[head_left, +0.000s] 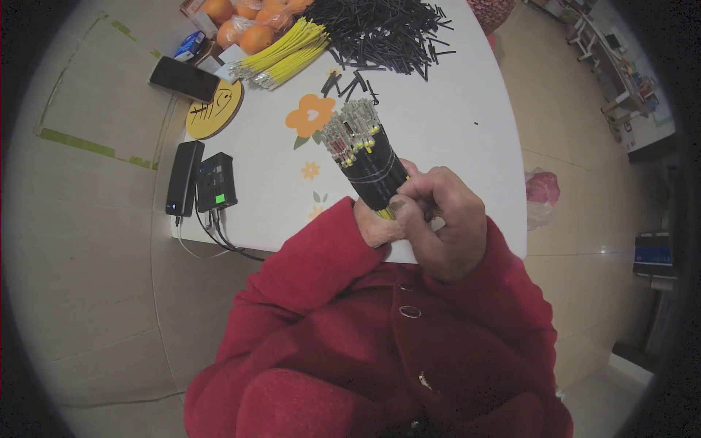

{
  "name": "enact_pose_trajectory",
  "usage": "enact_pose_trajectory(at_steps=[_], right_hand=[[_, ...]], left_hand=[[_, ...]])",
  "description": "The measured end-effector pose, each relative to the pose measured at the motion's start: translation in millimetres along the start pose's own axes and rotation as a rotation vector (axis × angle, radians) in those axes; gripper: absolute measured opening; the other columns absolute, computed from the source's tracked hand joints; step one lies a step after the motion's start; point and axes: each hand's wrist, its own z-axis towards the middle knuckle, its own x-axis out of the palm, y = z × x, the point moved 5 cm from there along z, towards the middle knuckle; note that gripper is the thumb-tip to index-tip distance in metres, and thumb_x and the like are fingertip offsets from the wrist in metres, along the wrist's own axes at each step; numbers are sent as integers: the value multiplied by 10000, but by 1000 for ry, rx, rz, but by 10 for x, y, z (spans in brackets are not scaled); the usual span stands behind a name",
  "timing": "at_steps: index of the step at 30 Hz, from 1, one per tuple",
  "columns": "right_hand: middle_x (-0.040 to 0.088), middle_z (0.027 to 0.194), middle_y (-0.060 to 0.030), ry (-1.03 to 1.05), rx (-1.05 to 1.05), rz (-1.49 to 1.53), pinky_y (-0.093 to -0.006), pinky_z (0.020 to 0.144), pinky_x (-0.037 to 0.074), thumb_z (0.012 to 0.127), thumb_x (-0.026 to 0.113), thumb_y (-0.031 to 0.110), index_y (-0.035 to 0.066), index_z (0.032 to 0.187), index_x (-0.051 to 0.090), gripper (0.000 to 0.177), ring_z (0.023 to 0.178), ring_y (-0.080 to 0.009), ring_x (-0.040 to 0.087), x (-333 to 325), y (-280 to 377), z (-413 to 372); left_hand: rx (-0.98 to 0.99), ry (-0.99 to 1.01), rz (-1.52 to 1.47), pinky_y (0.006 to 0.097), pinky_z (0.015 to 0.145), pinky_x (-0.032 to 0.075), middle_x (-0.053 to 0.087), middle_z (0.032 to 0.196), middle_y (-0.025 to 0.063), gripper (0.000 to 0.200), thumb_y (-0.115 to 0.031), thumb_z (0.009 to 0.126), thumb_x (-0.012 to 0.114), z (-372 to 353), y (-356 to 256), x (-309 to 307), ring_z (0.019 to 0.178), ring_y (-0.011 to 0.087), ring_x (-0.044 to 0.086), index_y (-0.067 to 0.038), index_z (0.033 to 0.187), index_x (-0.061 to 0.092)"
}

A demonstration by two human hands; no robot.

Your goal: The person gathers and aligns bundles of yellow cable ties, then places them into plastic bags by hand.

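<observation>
A tight bundle of black-sleeved wires (365, 157) with yellow and metal tips is bound by a band and points up and to the left over the white table (453, 124). My right hand (445, 219) wraps around the bundle's lower end. My left hand (380, 228) sits mostly hidden under it, also closed on the bundle's base, where yellow wire ends poke out. Both arms wear red sleeves.
A heap of loose black tubes (387, 33) and a sheaf of yellow wires (285, 55) lie at the table's far side. Oranges (248, 22), a phone (184, 79), a yellow round board (214, 109), a power bank (184, 177) and a black device (216, 182) sit at the left.
</observation>
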Motion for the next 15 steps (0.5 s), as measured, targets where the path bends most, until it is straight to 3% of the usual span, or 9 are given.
enact_pose_trajectory(at_steps=[2, 8, 11, 15], right_hand=[[478, 628, -19, -95, -62, -31, -271, 485, 342, 727, 529, 70, 109, 742, 544, 45, 514, -142, 414, 6, 23, -14], [496, 604, -16, -197, -35, -18, -273, 481, 336, 708, 508, 83, 109, 695, 553, 54, 505, -141, 417, 8, 12, -16], [528, 633, -31, -127, 39, -34, -274, 484, 354, 711, 530, 77, 101, 717, 563, 42, 513, -143, 446, -18, -11, -32], [522, 670, -28, -90, -89, -8, -257, 493, 365, 763, 528, 60, 98, 771, 546, 42, 525, -138, 450, -53, -1, 18]], left_hand=[[42, 52, -122, 253, 569, 455, 503, 673, 9, 337, -153, 610, 734, 3, 25, 18, 631, 100, 520, -121, 799, 456], [49, 14, -135, 224, 531, 412, 483, 648, -9, 345, -143, 609, 744, 22, 91, 9, 592, 73, 482, -132, 780, 445], [-6, -56, -117, 215, 523, 419, 474, 640, -24, 352, -145, 579, 775, -8, -4, 25, 587, 66, 481, -135, 718, 451], [11, 39, 108, 237, 527, 359, 424, 652, -32, 405, -347, 573, 782, 22, 18, -18, 604, 68, 432, -142, 674, 447]])
